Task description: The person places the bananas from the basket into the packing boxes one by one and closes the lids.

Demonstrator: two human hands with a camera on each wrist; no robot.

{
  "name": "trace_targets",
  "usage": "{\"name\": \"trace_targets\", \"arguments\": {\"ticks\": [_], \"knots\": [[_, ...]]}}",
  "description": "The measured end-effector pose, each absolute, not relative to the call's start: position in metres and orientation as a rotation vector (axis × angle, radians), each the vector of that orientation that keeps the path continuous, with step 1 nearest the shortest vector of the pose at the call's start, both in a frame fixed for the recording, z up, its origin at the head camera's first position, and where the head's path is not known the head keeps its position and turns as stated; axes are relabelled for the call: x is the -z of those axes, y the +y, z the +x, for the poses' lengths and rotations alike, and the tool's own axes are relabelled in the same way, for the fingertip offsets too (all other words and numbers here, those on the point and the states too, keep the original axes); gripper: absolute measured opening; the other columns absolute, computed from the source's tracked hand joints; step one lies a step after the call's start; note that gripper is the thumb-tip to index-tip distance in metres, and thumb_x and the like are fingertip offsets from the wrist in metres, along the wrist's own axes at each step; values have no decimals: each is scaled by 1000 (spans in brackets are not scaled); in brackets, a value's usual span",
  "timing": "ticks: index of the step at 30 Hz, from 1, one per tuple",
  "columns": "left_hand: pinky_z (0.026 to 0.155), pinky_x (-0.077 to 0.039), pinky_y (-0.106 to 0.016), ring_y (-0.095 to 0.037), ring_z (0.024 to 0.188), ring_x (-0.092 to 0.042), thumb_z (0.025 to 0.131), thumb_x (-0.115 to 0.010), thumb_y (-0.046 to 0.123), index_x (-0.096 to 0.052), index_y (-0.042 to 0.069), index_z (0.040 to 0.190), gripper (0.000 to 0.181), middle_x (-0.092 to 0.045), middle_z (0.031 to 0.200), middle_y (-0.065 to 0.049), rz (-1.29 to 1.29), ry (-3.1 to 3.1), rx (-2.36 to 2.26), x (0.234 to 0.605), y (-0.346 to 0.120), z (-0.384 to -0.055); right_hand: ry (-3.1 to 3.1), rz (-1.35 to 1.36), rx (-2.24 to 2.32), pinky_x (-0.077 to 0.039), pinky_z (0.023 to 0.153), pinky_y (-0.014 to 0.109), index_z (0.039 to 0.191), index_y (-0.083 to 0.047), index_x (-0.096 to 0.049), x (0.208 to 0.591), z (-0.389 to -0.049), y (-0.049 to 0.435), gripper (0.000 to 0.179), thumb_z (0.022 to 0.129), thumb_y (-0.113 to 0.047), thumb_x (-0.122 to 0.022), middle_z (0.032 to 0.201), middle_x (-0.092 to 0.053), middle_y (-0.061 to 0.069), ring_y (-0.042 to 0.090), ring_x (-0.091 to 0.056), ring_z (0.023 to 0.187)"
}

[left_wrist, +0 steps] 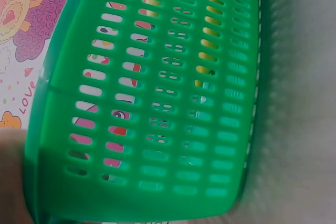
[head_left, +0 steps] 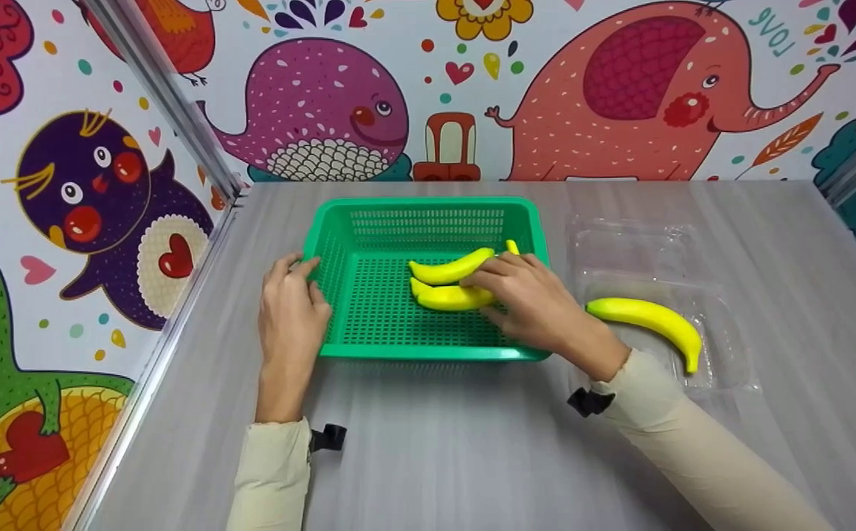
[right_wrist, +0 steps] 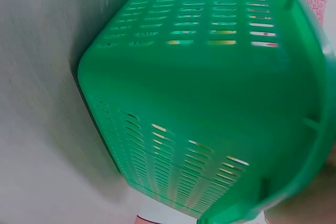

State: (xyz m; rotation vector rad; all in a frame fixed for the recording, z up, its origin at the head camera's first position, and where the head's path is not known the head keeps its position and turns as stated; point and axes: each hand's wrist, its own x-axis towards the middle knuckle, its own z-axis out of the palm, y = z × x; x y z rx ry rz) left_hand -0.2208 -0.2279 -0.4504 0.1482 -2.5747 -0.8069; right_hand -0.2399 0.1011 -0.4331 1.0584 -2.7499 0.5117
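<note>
A green plastic basket [head_left: 428, 352] with slotted walls stands on the table. My left hand [head_left: 291, 317] grips its left rim, fingers curled at the edge. Inside the basket lie two yellow bananas, an upper banana [head_left: 450, 268] and a lower banana [head_left: 451, 298]. My right hand [head_left: 527, 299] reaches over the near right part of the basket, its curled fingers around a banana whose yellow tip [head_left: 511, 246] shows beyond the knuckles; the rest is hidden. The lower banana's right end passes under these fingers. In both wrist views the basket wall [left_wrist: 157, 98] fills most of the picture.
Right of the basket, an open clear plastic clamshell box [head_left: 730, 354] holds one more banana [head_left: 649, 318]. Behind the table [head_left: 428, 442] stands a wall [head_left: 428, 88] printed with cartoon animals, and another such panel [head_left: 0, 199] runs along the left.
</note>
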Motion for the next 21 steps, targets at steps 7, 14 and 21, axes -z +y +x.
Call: {"name": "trace_targets", "arguments": {"ticks": [7,14,21], "knots": [[104,-58,-60,-45,138,-59,105,-58,-5,-73,-3,137,36,-62,151,-23,148,-2574,808,450,-228,-221,-2714,1055,-479,-52,107,49,133,-16,-76,428,-232,105,42,92,-16,-88,131,-77,3,29,-66,123],[106,-57,-60,-44,138,-59,104,-59,-5,-73,-3,137,36,-62,151,-23,153,-2573,808,451,-229,-221,-2695,1039,-444,-52,109,51,133,-16,-76,421,-224,106,42,93,-20,-88,131,-77,2,29,-66,124],[106,-57,-59,-45,138,-60,104,-59,-7,-73,-4,136,35,-63,150,-24,142,-2566,812,450,-228,-221,-2677,1004,-443,-52,107,49,131,-17,-77,416,-215,116,43,90,-20,-90,128,-77,2,28,-65,123]]}}
